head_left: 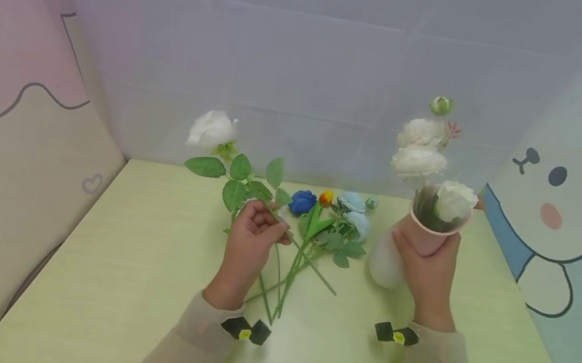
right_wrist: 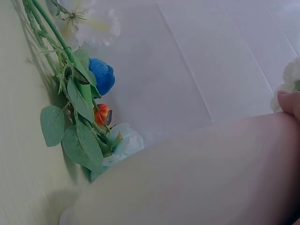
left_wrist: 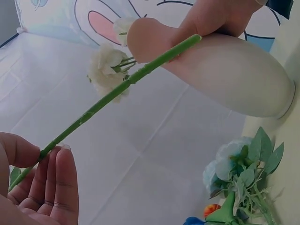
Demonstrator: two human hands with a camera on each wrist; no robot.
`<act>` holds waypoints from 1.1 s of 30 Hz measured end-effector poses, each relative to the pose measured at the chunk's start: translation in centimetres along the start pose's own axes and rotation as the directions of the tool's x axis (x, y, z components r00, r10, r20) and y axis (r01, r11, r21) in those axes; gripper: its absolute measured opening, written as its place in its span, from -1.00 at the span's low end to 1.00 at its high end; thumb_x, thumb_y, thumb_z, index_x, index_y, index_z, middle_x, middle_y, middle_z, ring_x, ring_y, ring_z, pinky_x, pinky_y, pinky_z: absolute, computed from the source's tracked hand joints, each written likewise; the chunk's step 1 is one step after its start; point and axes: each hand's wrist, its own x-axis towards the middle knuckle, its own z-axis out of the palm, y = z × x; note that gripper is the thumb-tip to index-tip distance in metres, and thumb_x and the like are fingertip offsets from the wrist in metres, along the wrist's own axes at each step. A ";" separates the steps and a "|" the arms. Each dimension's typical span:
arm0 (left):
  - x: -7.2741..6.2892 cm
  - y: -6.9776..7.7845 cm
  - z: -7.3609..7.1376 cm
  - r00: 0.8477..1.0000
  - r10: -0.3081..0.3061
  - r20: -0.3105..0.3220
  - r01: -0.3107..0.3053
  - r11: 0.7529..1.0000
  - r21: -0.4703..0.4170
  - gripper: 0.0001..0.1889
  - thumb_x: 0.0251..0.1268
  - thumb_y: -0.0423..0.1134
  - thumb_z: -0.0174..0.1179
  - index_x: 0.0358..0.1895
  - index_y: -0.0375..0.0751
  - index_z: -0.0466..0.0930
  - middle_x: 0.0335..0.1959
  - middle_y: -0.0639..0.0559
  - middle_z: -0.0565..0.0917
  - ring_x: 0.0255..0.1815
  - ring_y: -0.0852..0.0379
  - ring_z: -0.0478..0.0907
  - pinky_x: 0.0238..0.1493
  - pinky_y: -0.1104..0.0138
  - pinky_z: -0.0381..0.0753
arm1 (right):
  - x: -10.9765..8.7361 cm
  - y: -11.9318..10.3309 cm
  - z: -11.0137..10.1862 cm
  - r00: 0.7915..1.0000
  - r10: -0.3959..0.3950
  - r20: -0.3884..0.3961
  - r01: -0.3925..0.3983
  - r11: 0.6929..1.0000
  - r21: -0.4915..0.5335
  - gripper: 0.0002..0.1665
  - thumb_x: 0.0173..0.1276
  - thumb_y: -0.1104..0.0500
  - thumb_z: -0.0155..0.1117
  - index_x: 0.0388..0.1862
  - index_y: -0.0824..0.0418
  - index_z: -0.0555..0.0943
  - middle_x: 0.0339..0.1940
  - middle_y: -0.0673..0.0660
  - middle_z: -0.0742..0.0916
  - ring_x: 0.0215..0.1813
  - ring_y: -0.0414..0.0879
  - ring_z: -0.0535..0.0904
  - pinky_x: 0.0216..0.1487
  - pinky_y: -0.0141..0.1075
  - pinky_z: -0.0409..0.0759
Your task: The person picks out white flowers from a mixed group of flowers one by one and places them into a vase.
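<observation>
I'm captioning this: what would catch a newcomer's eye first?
Probably the white flowers in the vase on the right, held by the right grip. Then the white bloom at left, on the leafy stem pinched in the left grip. Between them, the blue flower beside the orange one.

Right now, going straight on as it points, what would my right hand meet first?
Carrying the vase along, your right hand would probably meet the pale backdrop first, though depth is unclear.

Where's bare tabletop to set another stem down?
Bare table lies left of the left hand, between the sleeves, and right of the right hand. It's crowded between the left hand and the vase, where the blue flower and crossed stems lie.
</observation>
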 end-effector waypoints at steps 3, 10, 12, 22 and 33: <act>-0.1 0.2 0.1 1.000 0.024 0.010 -0.024 1.000 0.001 -0.70 0.36 -0.60 0.14 0.11 -0.40 0.41 -0.29 -0.10 0.60 -0.32 0.03 0.66 -0.22 0.23 0.75 | 0.2 0.2 0.0 1.000 -0.013 0.003 0.013 1.000 0.012 0.08 0.10 0.22 0.65 0.52 0.08 0.22 0.32 0.01 0.50 0.24 -0.14 0.42 0.31 -0.26 0.34; -0.4 0.6 0.3 0.995 0.097 0.015 -0.097 0.995 0.021 -0.80 0.41 -0.58 0.09 0.02 -0.38 0.42 -0.21 -0.17 0.58 -0.24 0.01 0.65 -0.18 0.21 0.74 | 0.1 0.0 0.1 1.000 -0.025 0.007 0.025 1.000 0.012 0.07 0.12 0.19 0.65 0.52 0.02 0.22 0.34 0.00 0.49 0.26 -0.13 0.42 0.34 -0.23 0.33; -0.5 0.7 0.4 0.993 0.113 0.018 -0.114 0.993 0.029 -0.83 0.44 -0.56 0.08 0.01 -0.38 0.43 -0.17 -0.16 0.57 -0.21 0.02 0.63 -0.17 0.22 0.74 | 0.1 0.0 0.1 1.000 -0.026 0.005 0.026 1.000 0.012 0.07 0.12 0.18 0.65 0.52 0.02 0.23 0.34 0.01 0.50 0.25 -0.12 0.42 0.34 -0.23 0.33; -1.0 1.1 0.6 0.972 0.230 0.046 -0.233 0.968 0.089 -0.89 0.56 -0.51 0.00 0.01 -0.50 0.38 -0.09 -0.09 0.55 -0.19 0.10 0.60 -0.15 0.29 0.71 | 0.2 0.1 0.0 1.000 -0.014 0.006 0.014 1.000 0.013 0.04 0.12 0.18 0.65 0.49 0.05 0.25 0.33 0.00 0.50 0.25 -0.13 0.42 0.34 -0.22 0.33; -1.5 1.4 0.6 0.937 0.335 0.099 -0.347 0.928 0.137 -0.87 0.56 -0.52 -0.01 0.02 -0.57 0.39 -0.04 0.00 0.55 -0.19 0.15 0.59 -0.15 0.32 0.69 | 0.2 0.2 0.1 1.000 -0.014 0.006 0.014 1.000 0.022 0.05 0.12 0.20 0.64 0.51 0.04 0.24 0.35 0.01 0.49 0.25 -0.13 0.41 0.33 -0.25 0.32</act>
